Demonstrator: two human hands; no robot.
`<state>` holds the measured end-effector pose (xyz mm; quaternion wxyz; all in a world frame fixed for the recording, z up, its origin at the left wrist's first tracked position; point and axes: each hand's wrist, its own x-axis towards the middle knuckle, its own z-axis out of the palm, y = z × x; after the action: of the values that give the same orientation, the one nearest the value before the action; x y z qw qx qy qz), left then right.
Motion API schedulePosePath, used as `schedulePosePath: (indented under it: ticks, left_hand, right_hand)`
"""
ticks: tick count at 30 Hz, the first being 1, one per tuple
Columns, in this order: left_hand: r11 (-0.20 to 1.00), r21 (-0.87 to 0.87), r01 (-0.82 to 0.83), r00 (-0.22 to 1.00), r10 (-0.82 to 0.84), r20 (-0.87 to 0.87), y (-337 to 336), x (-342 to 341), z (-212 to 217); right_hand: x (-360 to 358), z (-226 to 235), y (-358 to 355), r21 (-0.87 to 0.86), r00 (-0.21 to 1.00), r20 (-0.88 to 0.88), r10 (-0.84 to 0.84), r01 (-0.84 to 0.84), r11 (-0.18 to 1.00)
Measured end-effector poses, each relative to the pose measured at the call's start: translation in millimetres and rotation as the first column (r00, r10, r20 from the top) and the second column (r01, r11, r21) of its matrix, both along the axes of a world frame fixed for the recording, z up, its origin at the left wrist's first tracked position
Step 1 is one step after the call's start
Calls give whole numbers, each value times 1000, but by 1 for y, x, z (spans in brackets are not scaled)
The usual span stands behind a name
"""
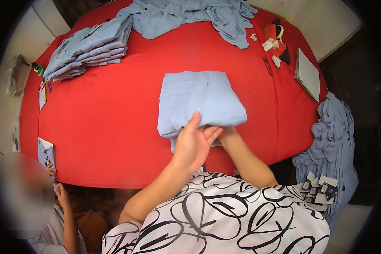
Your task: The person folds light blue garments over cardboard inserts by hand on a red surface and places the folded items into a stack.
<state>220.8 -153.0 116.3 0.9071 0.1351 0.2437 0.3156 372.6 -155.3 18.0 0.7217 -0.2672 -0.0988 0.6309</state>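
A light blue folded shirt (201,99) lies on the red-covered table in front of me, its near edge raised a little. My left hand (195,142) is at that near edge, palm turned up. Its thumb presses on top of the cloth while the other fingers reach right, below the edge, so the hand grips the shirt. My right hand (227,133) goes in under the right part of the near edge; the shirt covers its fingers. Some more cloth and a pale edge show beneath the shirt, too hidden to make out.
Folded blue shirts (95,46) are stacked at the far left of the red tablecloth (101,122). Loose shirts (186,17) lie at the back. Scissors (267,66) and white sheets (307,75) lie right. Blue garments (332,144) hang beside labels (319,190). Another person's hand (61,194) holds blue cloth, lower left.
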Motion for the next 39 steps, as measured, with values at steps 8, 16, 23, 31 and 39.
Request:
schedulePosePath:
  ticks: [8, 16, 23, 31, 39]
  left_hand:
    - [961, -76, 265, 949, -274, -153, -12, -7, -73]
    - [892, -72, 446, 890, -451, -71, -18, 6, -70]
    - [800, -148, 581, 802, -594, -65, -20, 18, -97]
    - [729, -86, 679, 713, -683, -157, -19, 6, -86]
    - [546, 731, 410, 338, 653, -677, 108, -36, -69]
  right_hand:
    - [74, -16, 52, -66, 941, 323, 100, -84, 994]
    - [87, 23, 53, -442, 833, 509, 219, 34, 897]
    - [66, 57, 37, 81, -280, 960, 2, 286, 955]
    - [2, -4, 61, 21, -814, 580, -43, -37, 999]
    - [23, 9, 63, -47, -686, 727, -28, -91, 995]
